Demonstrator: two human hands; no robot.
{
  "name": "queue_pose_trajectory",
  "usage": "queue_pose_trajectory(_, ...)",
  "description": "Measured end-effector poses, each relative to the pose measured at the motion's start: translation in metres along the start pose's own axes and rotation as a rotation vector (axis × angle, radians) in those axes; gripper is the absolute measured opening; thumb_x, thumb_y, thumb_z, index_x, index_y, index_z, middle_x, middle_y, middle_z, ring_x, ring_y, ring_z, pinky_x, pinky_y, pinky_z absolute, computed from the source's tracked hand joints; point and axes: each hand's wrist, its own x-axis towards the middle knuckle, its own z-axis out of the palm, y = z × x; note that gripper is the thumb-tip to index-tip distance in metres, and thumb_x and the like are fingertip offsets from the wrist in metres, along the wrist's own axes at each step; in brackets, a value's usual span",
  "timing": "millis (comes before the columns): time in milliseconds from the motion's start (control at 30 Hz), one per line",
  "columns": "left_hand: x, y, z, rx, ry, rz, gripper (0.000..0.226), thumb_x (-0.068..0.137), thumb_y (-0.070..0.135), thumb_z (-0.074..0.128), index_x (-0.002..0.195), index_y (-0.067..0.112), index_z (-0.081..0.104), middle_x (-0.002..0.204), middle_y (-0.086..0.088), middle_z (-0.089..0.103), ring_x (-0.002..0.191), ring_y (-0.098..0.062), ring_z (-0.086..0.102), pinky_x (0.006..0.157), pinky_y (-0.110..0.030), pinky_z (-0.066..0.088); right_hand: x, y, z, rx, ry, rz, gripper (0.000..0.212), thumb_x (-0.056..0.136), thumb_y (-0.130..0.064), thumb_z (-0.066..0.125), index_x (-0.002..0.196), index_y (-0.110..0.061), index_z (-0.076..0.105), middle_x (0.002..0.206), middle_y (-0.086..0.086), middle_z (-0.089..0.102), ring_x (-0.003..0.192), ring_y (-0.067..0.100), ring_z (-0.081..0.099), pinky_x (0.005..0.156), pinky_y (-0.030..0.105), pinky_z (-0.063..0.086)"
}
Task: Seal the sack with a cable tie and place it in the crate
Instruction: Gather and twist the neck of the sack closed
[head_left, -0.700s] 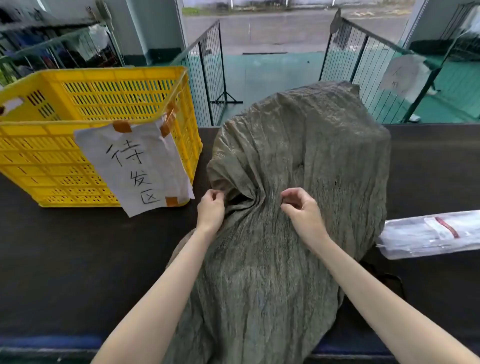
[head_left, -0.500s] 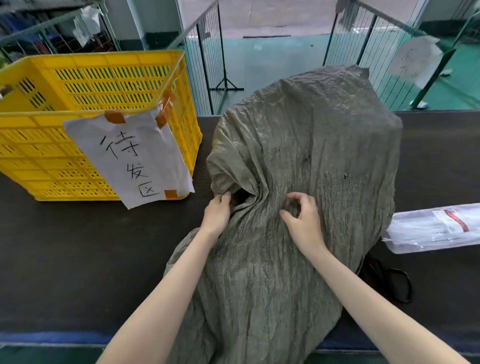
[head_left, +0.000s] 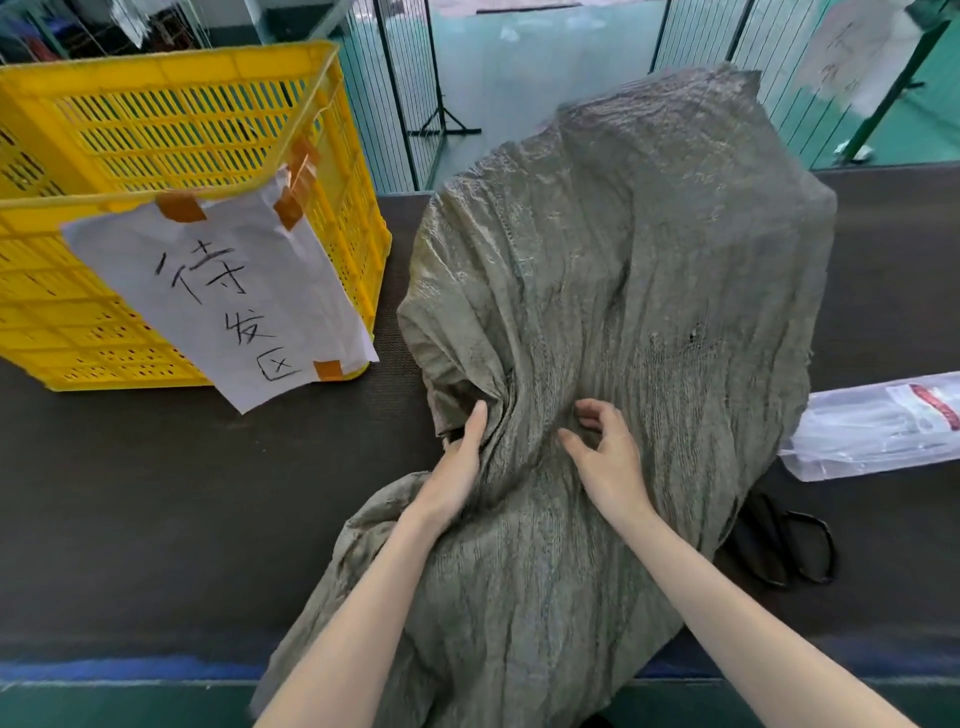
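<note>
Head view, sack (head_left: 623, 291): grey-green woven, lies on dark worktop (head_left: 156, 493), just right of yellow crate (head_left: 171, 130); near end droops over worktop's front edge.
Left hand (head_left: 457, 467): flat on the gathered folds, grip loose, pressing not pinching.
Right hand (head_left: 608, 457): fingers curled, grip released, holds nothing.
Step, my read: bunching the neck.
How to: gather folds w/ both hands into one tight rope, clamp w/ left, free right for a tie from the clear packet (head_left: 872, 431).
Axis: long axis runs near-to-far, leaning right; bulky end points away, loose end towards the person.
</note>
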Motion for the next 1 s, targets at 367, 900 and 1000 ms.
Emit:
queue_pose_trajectory(367, 0.029, 0.042, 0.009, 0.148, -0.17, 0.058, 0.064, 0.081, 0.055, 0.061, 0.136, 0.024, 0.046, 0.13, 0.013, 0.054, 0.121, -0.008, 0.051, 0.109, -0.029, 0.035, -0.004, 0.02, 0.0, -0.027, -0.066, -0.06, 0.013, 0.082, -0.003, 0.065, 0.093, -0.01, 0.069, 0.107, 0.0, 0.058, 0.103, 0.014, 0.056, 0.097, 0.028, 0.041)
queue_pose_trajectory(900, 0.051, 0.04, 0.028, -0.092, -0.051, 0.111, 0.045, 0.094, 0.024, 0.056, 0.136, 0.014, 0.043, 0.122, 0.002, 0.056, 0.105, -0.014, 0.056, 0.088, -0.026, 0.044, -0.013, 0.01, -0.027, -0.008, -0.076, -0.008, 0.02, 0.085, -0.005, 0.061, 0.103, -0.014, 0.063, 0.104, 0.002, 0.062, 0.094, 0.015, 0.059, 0.085, 0.029, 0.049)
queue_pose_trajectory(1000, 0.051, 0.034, 0.02, -0.128, -0.042, 0.106, 0.047, 0.095, 0.027, 0.054, 0.139, 0.016, 0.039, 0.124, 0.004, 0.054, 0.111, -0.014, 0.054, 0.095, -0.028, 0.041, -0.011, 0.006, -0.04, -0.247, 0.056, -0.117, 0.023, 0.085, -0.01, 0.061, 0.108, -0.013, 0.059, 0.11, 0.0, 0.054, 0.106, 0.02, 0.051, 0.093, 0.036, 0.043)
